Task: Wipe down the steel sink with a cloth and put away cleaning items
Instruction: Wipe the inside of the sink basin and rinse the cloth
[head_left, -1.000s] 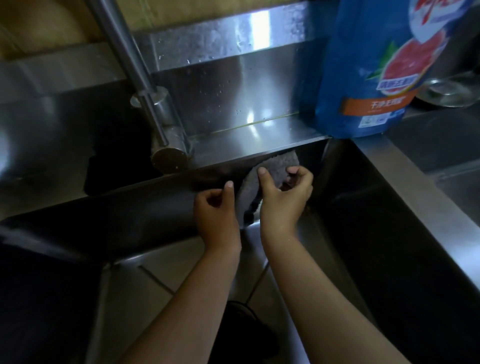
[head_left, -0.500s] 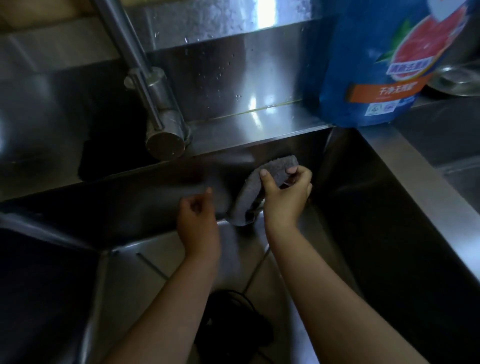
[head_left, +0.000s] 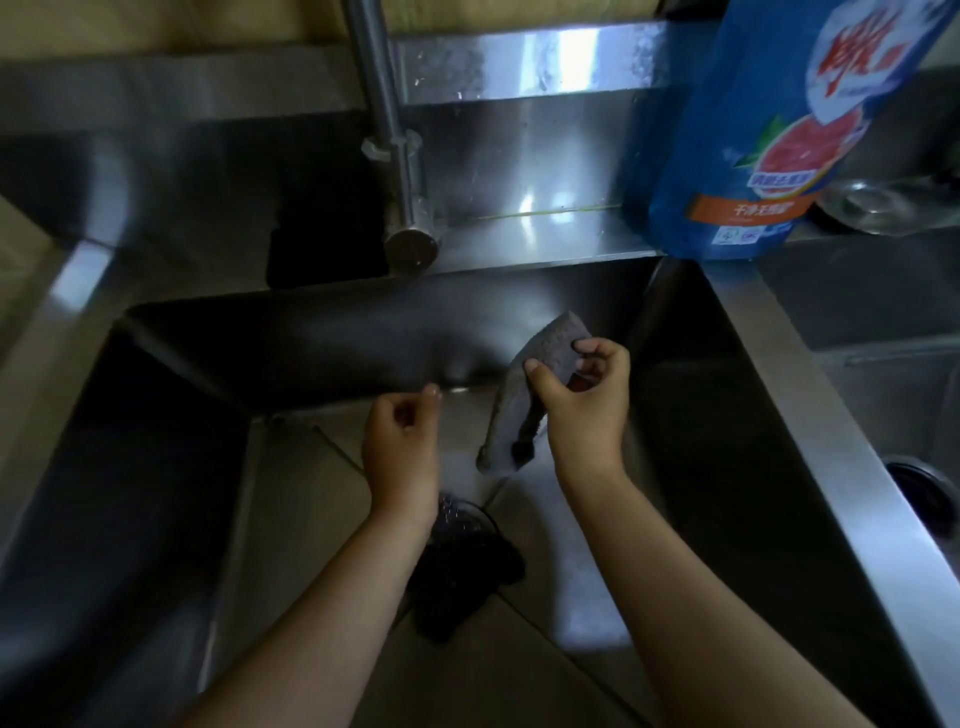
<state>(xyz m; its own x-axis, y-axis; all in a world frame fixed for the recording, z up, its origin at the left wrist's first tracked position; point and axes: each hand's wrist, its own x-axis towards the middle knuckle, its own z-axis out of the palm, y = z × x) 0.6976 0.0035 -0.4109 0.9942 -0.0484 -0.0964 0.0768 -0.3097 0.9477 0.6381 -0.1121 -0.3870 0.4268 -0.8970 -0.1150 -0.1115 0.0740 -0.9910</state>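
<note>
A grey cloth (head_left: 524, 384) hangs inside the steel sink (head_left: 332, 332), near the back wall on the right. My right hand (head_left: 582, 400) pinches it between thumb and fingers, and its lower end dangles above the sink floor. My left hand (head_left: 402, 441) hovers to the left of the cloth with loosely curled fingers and holds nothing. A large blue detergent bottle (head_left: 769, 130) stands on the ledge at the sink's back right corner.
The steel faucet (head_left: 400, 171) slants down over the back ledge, left of the bottle. A dark drain strainer (head_left: 462, 551) lies on the sink floor under my forearms. A second basin with a drain (head_left: 919, 499) lies to the right, and a glass dish (head_left: 867, 208) sits behind it.
My left hand let go of the cloth and drew back to the left. My right hand lowered the cloth away from the ledge's underside.
</note>
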